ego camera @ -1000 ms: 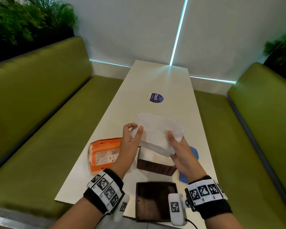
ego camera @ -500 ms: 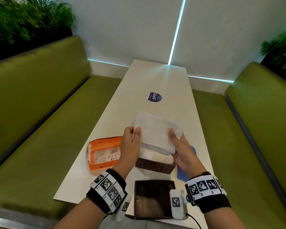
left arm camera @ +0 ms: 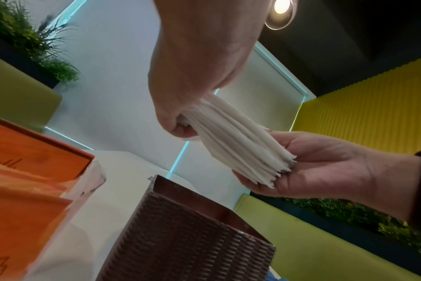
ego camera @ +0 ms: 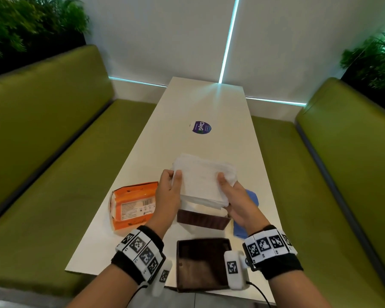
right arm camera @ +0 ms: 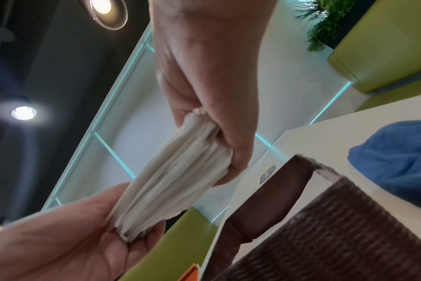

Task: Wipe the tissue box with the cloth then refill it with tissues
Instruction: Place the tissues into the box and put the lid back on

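Observation:
Both hands hold a thick stack of white tissues (ego camera: 203, 181) in the air, just above the open brown woven tissue box (ego camera: 201, 221). My left hand (ego camera: 168, 190) grips the stack's left end with the thumb on top, and in the left wrist view the fingers (left arm camera: 180, 129) curl under the tissues (left arm camera: 233, 142). On the other side, my right hand (ego camera: 233, 196) pinches the right end (right arm camera: 173, 180). The blue cloth (ego camera: 251, 196) lies on the table right of the box, partly hidden by my right wrist.
The box's brown lid (ego camera: 201, 263) lies at the table's near edge between my wrists. An opened orange tissue pack (ego camera: 131, 205) lies left of the box. A round purple sticker (ego camera: 200, 127) marks the white table (ego camera: 200, 103). Green benches flank both sides.
The tissue stack has gone from tilted up towards me to lying flatter over the box. Both hands kept their hold at its ends.

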`<move>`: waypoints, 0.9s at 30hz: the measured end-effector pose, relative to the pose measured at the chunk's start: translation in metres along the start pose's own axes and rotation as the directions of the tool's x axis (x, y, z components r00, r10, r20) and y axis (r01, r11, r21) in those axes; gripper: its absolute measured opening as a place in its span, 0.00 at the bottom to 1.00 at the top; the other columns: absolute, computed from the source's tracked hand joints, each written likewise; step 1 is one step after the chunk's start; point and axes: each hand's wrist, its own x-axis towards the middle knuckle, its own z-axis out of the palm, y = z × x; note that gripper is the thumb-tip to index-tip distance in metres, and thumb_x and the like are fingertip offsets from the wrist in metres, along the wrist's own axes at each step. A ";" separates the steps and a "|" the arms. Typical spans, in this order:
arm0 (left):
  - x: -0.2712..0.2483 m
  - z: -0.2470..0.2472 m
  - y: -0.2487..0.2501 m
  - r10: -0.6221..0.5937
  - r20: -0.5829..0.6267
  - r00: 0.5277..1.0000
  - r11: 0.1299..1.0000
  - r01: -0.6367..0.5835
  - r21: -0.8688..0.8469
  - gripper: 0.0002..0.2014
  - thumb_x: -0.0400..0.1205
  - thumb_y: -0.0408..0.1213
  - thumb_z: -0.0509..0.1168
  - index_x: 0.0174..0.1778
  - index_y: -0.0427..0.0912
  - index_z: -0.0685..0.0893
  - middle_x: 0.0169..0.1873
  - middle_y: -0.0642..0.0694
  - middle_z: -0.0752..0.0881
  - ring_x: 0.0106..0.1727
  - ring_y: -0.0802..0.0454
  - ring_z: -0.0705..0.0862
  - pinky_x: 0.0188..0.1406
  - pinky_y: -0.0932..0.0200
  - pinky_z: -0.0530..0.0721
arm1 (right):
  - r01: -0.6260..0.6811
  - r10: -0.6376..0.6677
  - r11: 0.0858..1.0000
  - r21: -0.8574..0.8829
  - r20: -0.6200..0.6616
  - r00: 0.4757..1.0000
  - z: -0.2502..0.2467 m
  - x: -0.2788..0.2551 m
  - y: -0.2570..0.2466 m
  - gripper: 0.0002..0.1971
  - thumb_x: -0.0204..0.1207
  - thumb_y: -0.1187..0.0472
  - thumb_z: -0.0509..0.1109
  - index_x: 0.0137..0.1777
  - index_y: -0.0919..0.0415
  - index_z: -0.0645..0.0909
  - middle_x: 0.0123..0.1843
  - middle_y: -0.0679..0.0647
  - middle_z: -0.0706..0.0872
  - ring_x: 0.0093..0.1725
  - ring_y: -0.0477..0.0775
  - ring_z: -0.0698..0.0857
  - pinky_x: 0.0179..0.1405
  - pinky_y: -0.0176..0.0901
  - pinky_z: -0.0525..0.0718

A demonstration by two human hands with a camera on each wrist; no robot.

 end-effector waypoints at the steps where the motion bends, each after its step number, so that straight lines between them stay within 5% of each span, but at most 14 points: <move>1: 0.001 0.000 -0.003 -0.006 0.003 1.000 1.000 0.006 0.012 0.13 0.88 0.48 0.57 0.48 0.40 0.74 0.40 0.47 0.78 0.40 0.53 0.76 0.38 0.60 0.74 | 0.003 -0.003 1.000 -0.015 -0.007 1.000 -0.001 -0.001 0.001 0.27 0.77 0.46 0.65 0.74 0.55 0.72 0.69 0.55 0.85 0.68 0.56 0.83 0.70 0.56 0.80; 7: 0.003 0.004 -0.012 -0.056 0.060 0.997 0.997 0.052 0.058 0.17 0.88 0.50 0.56 0.54 0.37 0.76 0.43 0.42 0.80 0.43 0.49 0.78 0.43 0.52 0.77 | 0.020 -0.027 0.995 -0.095 -0.067 0.997 -0.006 -0.001 0.003 0.26 0.77 0.46 0.66 0.74 0.52 0.69 0.68 0.55 0.84 0.67 0.57 0.83 0.71 0.61 0.78; 13: 0.004 0.005 -0.015 -0.052 0.080 0.995 0.984 0.038 0.174 0.17 0.85 0.52 0.61 0.50 0.39 0.76 0.34 0.51 0.76 0.35 0.54 0.74 0.33 0.59 0.71 | -0.014 0.000 0.990 -0.138 -0.104 0.995 -0.010 -0.003 0.004 0.21 0.81 0.46 0.63 0.71 0.49 0.70 0.68 0.55 0.84 0.67 0.58 0.84 0.70 0.62 0.79; 20: 0.004 0.012 -0.022 -0.115 0.089 0.989 0.956 0.086 0.279 0.16 0.89 0.49 0.55 0.58 0.37 0.74 0.39 0.51 0.76 0.40 0.53 0.75 0.35 0.58 0.70 | -0.092 0.062 0.968 -0.234 -0.133 0.989 -0.012 -0.001 0.009 0.30 0.82 0.41 0.59 0.79 0.53 0.60 0.74 0.54 0.77 0.72 0.57 0.78 0.74 0.60 0.75; 22: 0.003 0.013 -0.022 -0.138 0.099 0.986 0.953 0.105 0.284 0.16 0.89 0.48 0.54 0.58 0.37 0.73 0.38 0.51 0.75 0.40 0.54 0.75 0.35 0.59 0.70 | -0.098 0.068 0.966 -0.239 -0.133 0.989 -0.013 0.000 0.010 0.22 0.84 0.44 0.58 0.73 0.51 0.63 0.73 0.54 0.78 0.70 0.56 0.79 0.73 0.59 0.77; 27: 0.001 0.012 -0.018 -0.142 0.077 0.987 0.973 0.125 0.192 0.18 0.87 0.48 0.58 0.66 0.38 0.67 0.50 0.47 0.76 0.50 0.48 0.78 0.50 0.52 0.78 | -0.064 0.029 0.979 -0.191 -0.180 0.983 -0.018 0.006 0.009 0.16 0.85 0.55 0.61 0.70 0.50 0.64 0.64 0.56 0.82 0.63 0.60 0.84 0.65 0.61 0.82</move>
